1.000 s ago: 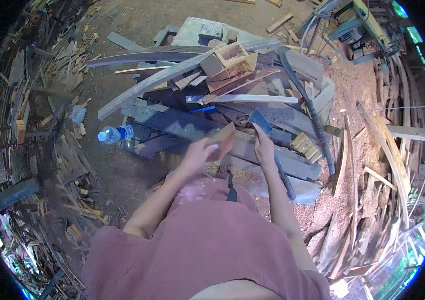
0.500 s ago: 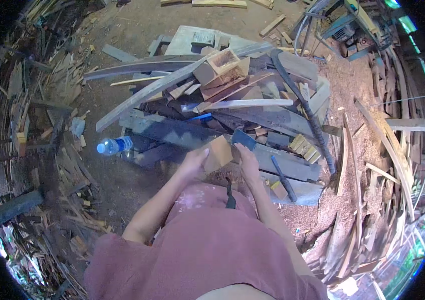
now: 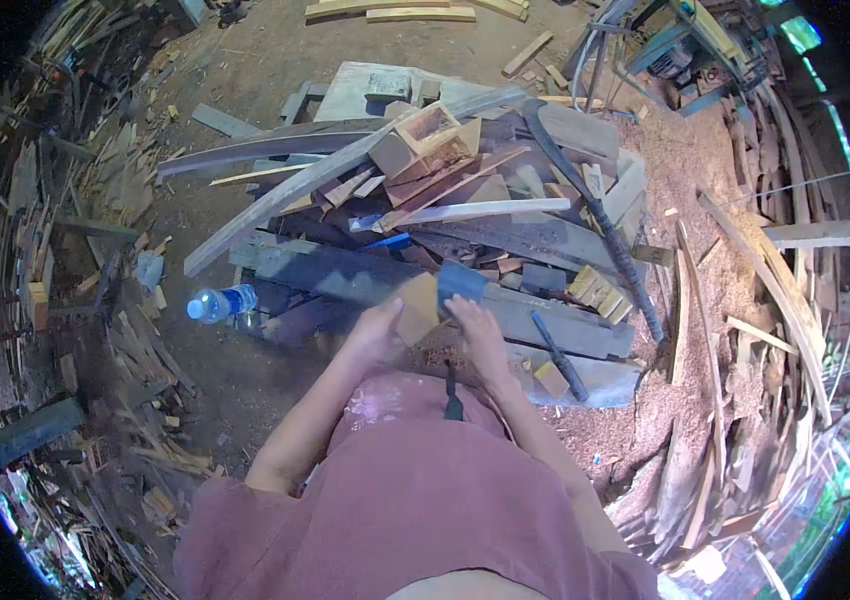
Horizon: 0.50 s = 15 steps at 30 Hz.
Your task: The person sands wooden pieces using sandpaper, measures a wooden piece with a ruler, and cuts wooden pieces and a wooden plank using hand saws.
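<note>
My left hand (image 3: 375, 335) is closed around the left side of a light brown wooden block (image 3: 417, 310), held up above the workbench pile. My right hand (image 3: 480, 338) grips a dark blue-grey sheet of sandpaper (image 3: 462, 282), with the fingers over its lower part. The sheet lies against the block's right edge. Behind the hands, an open wooden box (image 3: 432, 130) rests on stacked boards. To the right, a dark narrow tool (image 3: 559, 356) lies near a small wooden block (image 3: 550, 378).
A water bottle (image 3: 222, 304) is at the left end of the bench planks (image 3: 335, 268). A long dark bar (image 3: 595, 210) slants over the pile at right. Scrap wood (image 3: 145, 345) covers the ground at left, and sawdust (image 3: 720, 150) at right. A machine with a motor (image 3: 673, 62) stands at back right.
Both hands have shifted slightly left with the block and sandpaper. The sandpaper now sits closer against the block's right edge. The view has tilted a little.
</note>
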Available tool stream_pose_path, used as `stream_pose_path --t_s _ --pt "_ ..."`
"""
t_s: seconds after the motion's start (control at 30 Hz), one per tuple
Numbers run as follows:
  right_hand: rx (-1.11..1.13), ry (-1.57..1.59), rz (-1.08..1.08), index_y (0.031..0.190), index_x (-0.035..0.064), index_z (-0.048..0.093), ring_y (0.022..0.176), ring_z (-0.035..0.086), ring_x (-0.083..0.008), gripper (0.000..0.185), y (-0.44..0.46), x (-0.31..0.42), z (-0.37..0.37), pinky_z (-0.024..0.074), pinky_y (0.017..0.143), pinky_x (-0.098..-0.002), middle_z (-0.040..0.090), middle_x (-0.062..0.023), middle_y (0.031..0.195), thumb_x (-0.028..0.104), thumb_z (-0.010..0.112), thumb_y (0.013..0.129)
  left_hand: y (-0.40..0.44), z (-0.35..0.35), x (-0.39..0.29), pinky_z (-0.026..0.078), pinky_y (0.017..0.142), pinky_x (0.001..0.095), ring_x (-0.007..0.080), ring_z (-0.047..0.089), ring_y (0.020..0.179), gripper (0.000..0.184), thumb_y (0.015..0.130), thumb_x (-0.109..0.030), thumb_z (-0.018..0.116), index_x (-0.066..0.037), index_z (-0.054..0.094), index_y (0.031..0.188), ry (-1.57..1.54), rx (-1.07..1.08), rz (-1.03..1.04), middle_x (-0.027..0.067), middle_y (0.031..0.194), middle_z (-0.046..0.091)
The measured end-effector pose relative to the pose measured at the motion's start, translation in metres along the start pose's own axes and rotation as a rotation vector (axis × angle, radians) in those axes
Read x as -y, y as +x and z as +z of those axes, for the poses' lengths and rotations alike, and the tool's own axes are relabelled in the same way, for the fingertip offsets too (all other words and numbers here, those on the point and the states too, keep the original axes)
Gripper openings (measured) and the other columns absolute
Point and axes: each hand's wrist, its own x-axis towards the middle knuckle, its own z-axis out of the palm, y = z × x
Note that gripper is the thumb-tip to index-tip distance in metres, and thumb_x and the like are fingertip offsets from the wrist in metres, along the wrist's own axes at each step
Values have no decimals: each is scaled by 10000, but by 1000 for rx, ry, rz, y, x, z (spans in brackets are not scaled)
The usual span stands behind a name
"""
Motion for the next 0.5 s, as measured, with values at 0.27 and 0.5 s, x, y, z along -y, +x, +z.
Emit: stream_pose_path --t_s 0.27,0.5 --pt "-22 144 75 1200 48 495 1105 495 -310 493 -11 -33 5 357 970 -371 537 -156 1183 -38 492 714 6 1 -15 509 842 431 263 577 981 281 909 -200 496 -6 493 1112 -741 -36 -240 148 1102 555" --pt "17 58 -118 1255 126 473 1218 413 -302 643 7 35 -29 334 1004 -417 465 -116 1295 -94 499 651 29 -24 0 515 844 422 304 560 1012 329 916 -205 478 11 456 1163 -786 54 -286 186 1130 526"
